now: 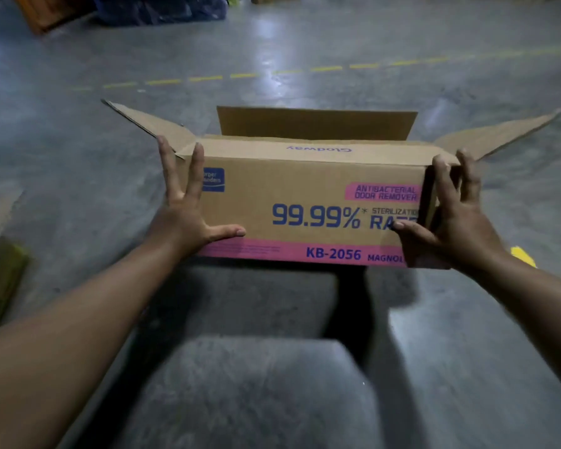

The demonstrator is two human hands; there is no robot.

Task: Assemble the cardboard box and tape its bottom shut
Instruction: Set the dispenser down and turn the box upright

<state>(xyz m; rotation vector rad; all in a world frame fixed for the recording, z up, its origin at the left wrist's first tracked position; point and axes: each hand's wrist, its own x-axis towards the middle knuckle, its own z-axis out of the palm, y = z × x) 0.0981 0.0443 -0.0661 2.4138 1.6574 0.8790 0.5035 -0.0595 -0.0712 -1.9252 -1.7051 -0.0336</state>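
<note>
Concrete floor (305, 53) takes up most of the view, with a dashed yellow line (208, 78) running across behind everything. Cardboard box (305, 196) is squared up near the middle of the floor, printed side facing the person. I can't tell whether it rests on the floor or is held just off it. One long flap looks folded in across the upper face, the far flap (315, 123) stands up, and both end flaps (146, 123) splay outward.

Left hand (188, 218) is pressed flat against the box's near-left corner, fingers spread and straight, gripping nothing. Right hand (447, 222) curls round the near-right corner, thumb on the front panel, fingers wrapped onto the end.

My guess is we're at the fold-the-flaps stage, no tape in sight. Next move probably calls for tucking the end flaps in and then bringing the far flap down.
</note>
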